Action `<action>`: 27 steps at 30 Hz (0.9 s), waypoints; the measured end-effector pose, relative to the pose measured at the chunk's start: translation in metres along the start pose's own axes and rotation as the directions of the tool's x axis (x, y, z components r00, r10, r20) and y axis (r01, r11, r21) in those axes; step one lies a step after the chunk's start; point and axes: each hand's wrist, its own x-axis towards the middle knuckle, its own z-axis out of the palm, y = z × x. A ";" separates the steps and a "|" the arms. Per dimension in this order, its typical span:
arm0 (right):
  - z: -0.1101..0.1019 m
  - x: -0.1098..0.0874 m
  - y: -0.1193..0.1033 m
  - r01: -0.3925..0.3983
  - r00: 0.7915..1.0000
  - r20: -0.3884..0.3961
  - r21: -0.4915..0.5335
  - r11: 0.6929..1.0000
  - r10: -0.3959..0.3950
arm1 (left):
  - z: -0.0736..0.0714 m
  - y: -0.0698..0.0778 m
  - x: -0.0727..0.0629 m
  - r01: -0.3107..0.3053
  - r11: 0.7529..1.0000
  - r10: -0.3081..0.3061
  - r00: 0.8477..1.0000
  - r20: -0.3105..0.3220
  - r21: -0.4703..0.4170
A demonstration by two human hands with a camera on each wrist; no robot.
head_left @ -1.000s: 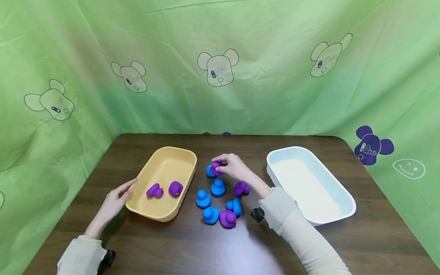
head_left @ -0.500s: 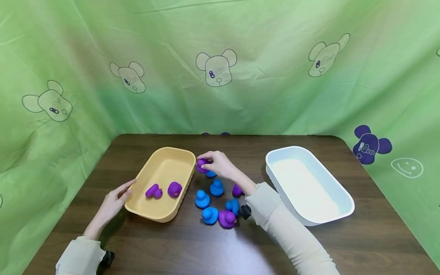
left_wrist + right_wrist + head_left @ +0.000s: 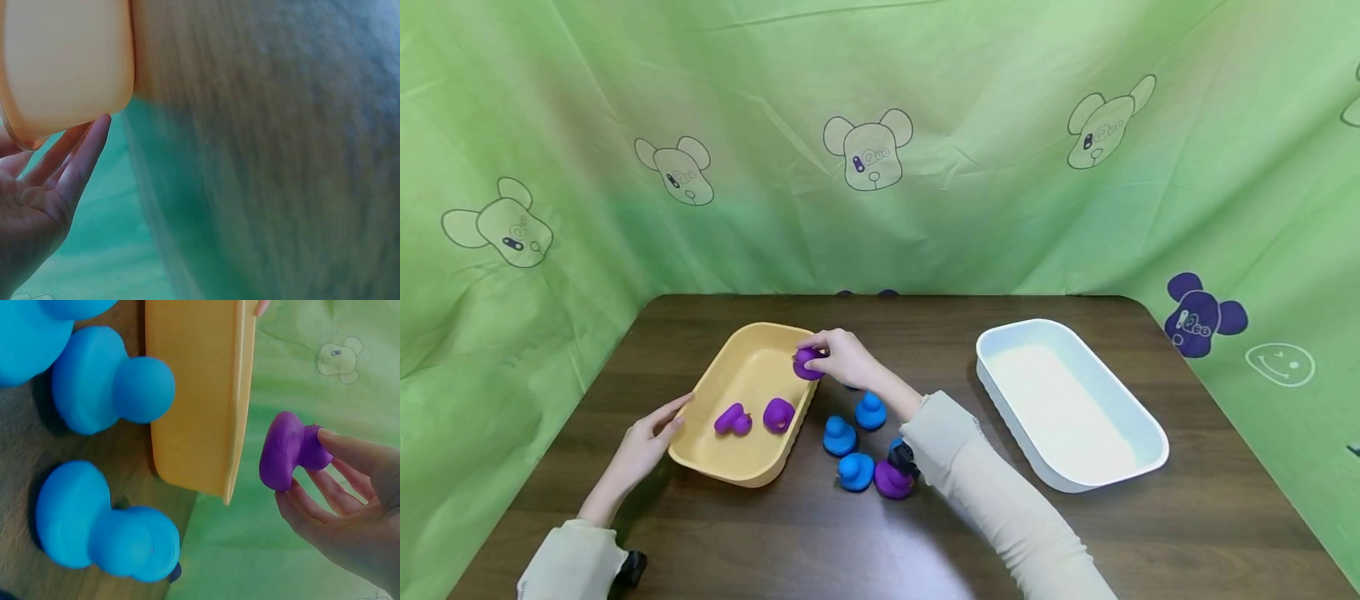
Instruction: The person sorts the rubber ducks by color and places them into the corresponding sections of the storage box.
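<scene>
My right hand (image 3: 850,360) pinches a purple rubber duck (image 3: 807,365) between thumb and fingertips, over the right rim of the yellow tray (image 3: 748,375). In the right wrist view the held duck (image 3: 281,453) hangs above the level of the tray's wall (image 3: 194,394). Two other purple ducks lie on the tray floor, one on its side (image 3: 727,418) and one beside it (image 3: 778,415). My left hand (image 3: 638,450) touches the tray's near left side with extended fingers; the left wrist view shows fingers (image 3: 90,156) against the tray's outside.
Right of the yellow tray, several blue ducks (image 3: 870,412) stand on the brown table (image 3: 820,542). A purple duck (image 3: 892,481) sits among them, partly behind my right wrist camera (image 3: 903,459). Farther right stands a white tray (image 3: 1060,408). A green curtain (image 3: 760,225) hangs behind the table.
My right hand has moved left with the purple duck, from beside a blue duck at the back of the group to over the yellow tray's rim. My left hand stays at the tray.
</scene>
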 end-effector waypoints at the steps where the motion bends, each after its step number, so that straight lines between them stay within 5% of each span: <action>1: 0.002 0.001 -0.001 -0.004 1.000 0.003 0.009 1.000 0.004 | 0.000 -0.001 0.000 0.001 1.000 -0.001 1.000 -0.001 0.001; 27: 0.028 0.031 0.005 -0.174 0.983 0.075 0.119 0.977 0.166 | -0.002 0.005 0.000 -0.033 0.999 0.033 0.999 -0.007 0.000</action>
